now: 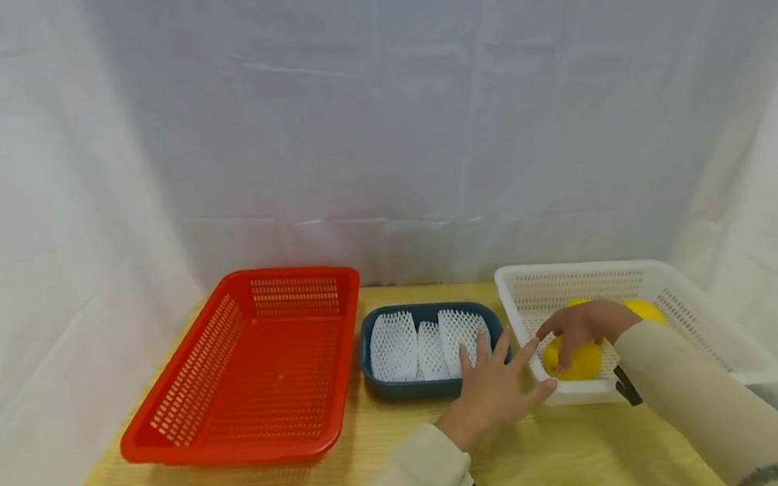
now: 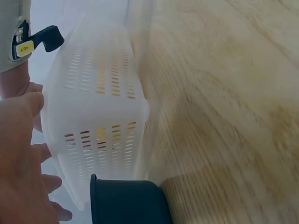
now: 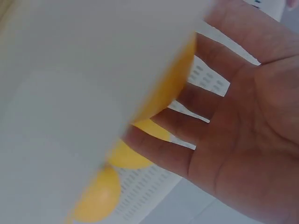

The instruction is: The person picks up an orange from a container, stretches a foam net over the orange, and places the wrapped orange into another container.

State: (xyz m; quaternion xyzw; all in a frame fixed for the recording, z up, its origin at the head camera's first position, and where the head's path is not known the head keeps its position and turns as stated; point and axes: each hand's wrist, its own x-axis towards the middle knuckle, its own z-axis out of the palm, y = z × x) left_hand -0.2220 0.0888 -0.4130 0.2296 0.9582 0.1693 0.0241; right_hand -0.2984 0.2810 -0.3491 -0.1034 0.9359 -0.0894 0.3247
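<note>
My right hand [image 1: 587, 324] reaches down into the white basket [image 1: 727, 375] and grips a smooth yellow fruit [image 1: 583, 363] near its front left corner. In the right wrist view the fingers [image 3: 201, 100] curl round the fruit [image 3: 170, 86], with the blurred basket wall hiding part of both. More yellow fruits [image 3: 98, 195] lie in the basket beside it. My left hand [image 1: 492, 392] holds nothing, its fingers spread over the front right of a dark blue container [image 1: 409, 390]. White foam nets [image 1: 393, 348] lie in that container.
On the left of the wooden table [image 1: 533, 466] stands a large red basket [image 1: 279, 376]. The blue container sits between the two baskets, close to the white one. White sheeting [image 1: 380, 136] hangs behind the table and along both sides.
</note>
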